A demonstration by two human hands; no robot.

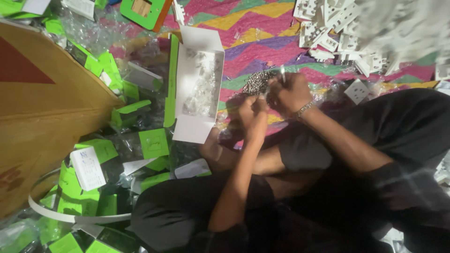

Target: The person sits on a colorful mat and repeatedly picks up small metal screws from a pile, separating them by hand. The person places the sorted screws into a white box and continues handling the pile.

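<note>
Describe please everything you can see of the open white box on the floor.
The box is white card with a green edge along its left side. It lies flat and open on the patterned cloth, flaps spread at its top and bottom ends. Inside are crumpled clear plastic bags. Green cartons lie beside it. No hand touches it; the left hand is nearest.

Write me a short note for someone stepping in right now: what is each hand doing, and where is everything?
Left hand: closed around something small, hidden by the fingers.
Right hand: pinching a thin white piece, beside the left hand.
Pile of small metal screws: on the patterned mat, just above both hands.
Open white box: left of the hands, clear plastic bags inside.
White socket plates: heaped top right.
Green cartons: scattered left.
Done or left: cannot tell.
</note>
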